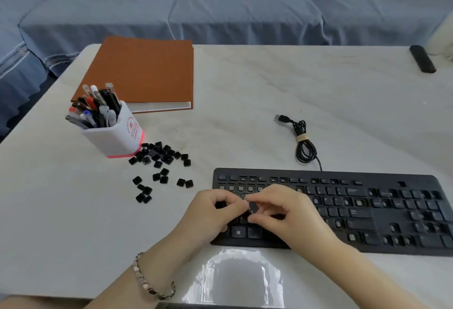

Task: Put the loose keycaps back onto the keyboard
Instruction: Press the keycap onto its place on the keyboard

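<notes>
A: Status?
B: I've got left hand and right hand both pinching one keycap over the keyboard, left end. I'd square it to its socket, then press straight down.
A: Remaining?
B: Loose keycaps heaped farther left.

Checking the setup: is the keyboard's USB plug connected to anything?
No, the plug lies free on the table, its cable coiled behind the keyboard.
</notes>
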`<action>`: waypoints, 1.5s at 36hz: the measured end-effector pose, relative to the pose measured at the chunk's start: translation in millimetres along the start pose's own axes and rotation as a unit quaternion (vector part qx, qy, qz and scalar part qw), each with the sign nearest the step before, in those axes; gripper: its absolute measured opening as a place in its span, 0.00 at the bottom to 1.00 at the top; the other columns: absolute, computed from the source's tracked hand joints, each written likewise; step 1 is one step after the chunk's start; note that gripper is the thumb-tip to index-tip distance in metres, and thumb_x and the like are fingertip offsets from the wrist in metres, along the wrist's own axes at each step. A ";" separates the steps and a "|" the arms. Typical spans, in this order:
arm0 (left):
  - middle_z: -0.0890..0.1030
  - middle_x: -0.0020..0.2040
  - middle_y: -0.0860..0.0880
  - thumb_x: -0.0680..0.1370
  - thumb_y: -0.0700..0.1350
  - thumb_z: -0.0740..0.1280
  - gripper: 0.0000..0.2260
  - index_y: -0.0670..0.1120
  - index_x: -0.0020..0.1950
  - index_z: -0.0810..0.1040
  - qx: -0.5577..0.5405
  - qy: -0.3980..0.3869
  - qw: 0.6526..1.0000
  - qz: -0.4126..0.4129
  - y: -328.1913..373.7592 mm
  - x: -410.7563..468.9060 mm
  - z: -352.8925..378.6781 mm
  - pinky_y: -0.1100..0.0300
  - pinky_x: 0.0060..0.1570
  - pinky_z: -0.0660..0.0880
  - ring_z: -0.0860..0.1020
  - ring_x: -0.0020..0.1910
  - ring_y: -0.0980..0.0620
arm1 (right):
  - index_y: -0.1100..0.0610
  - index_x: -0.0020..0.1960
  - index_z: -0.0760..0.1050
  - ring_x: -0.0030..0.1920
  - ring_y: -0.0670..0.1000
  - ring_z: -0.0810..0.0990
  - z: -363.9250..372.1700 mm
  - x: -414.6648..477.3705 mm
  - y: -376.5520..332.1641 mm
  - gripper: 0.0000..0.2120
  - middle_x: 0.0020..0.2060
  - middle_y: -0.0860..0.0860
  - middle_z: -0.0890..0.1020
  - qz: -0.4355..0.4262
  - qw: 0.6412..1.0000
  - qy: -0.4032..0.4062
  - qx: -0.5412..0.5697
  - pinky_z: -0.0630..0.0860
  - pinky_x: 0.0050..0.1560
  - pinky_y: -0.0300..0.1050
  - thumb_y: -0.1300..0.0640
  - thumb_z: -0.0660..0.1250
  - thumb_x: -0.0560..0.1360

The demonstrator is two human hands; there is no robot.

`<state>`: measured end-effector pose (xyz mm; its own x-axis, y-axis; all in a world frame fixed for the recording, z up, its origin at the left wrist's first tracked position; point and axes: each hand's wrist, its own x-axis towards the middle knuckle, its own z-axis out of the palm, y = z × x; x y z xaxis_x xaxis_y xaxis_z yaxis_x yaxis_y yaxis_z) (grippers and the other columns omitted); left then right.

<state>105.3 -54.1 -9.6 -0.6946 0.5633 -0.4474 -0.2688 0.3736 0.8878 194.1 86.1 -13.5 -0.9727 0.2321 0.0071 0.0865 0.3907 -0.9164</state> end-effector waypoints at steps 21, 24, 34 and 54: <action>0.75 0.34 0.52 0.79 0.35 0.57 0.12 0.47 0.48 0.78 0.004 0.141 0.990 -0.018 -27.9 7.9 -6.5 0.70 0.31 0.70 0.73 0.30 0.59 | 0.44 0.38 0.75 0.36 0.42 0.74 -22.1 -1.3 44.6 0.14 0.32 0.45 0.77 0.070 0.983 0.099 -0.136 0.68 0.38 0.27 0.62 0.74 0.64; 0.75 0.36 0.52 0.80 0.36 0.56 0.10 0.44 0.51 0.77 0.030 0.177 0.984 0.003 -33.2 9.3 -10.9 0.74 0.28 0.66 0.72 0.27 0.66 | 0.44 0.37 0.75 0.35 0.42 0.74 -23.6 9.5 42.0 0.14 0.31 0.45 0.77 0.067 0.982 0.109 -0.137 0.68 0.37 0.27 0.62 0.74 0.64; 0.80 0.44 0.43 0.77 0.42 0.65 0.07 0.47 0.54 0.77 0.080 0.169 0.982 0.007 -48.7 15.3 -9.1 0.74 0.34 0.70 0.78 0.39 0.53 | 0.48 0.47 0.82 0.39 0.39 0.71 -4.6 41.3 41.8 0.08 0.40 0.42 0.74 0.065 0.974 0.044 -0.215 0.71 0.46 0.38 0.50 0.73 0.68; 0.75 0.33 0.52 0.77 0.45 0.66 0.02 0.50 0.46 0.79 0.115 0.173 0.976 0.059 -63.7 18.7 -11.1 0.72 0.33 0.68 0.73 0.30 0.63 | 0.49 0.52 0.82 0.47 0.46 0.73 8.7 43.2 49.3 0.10 0.41 0.44 0.74 0.038 0.955 0.063 -0.287 0.68 0.44 0.40 0.51 0.72 0.71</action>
<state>102.1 -75.5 -73.3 -0.9062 0.3451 -0.2443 -0.0437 0.4983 0.8659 154.4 107.7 -61.9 -0.9287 0.3697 0.0302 0.2943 0.7840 -0.5466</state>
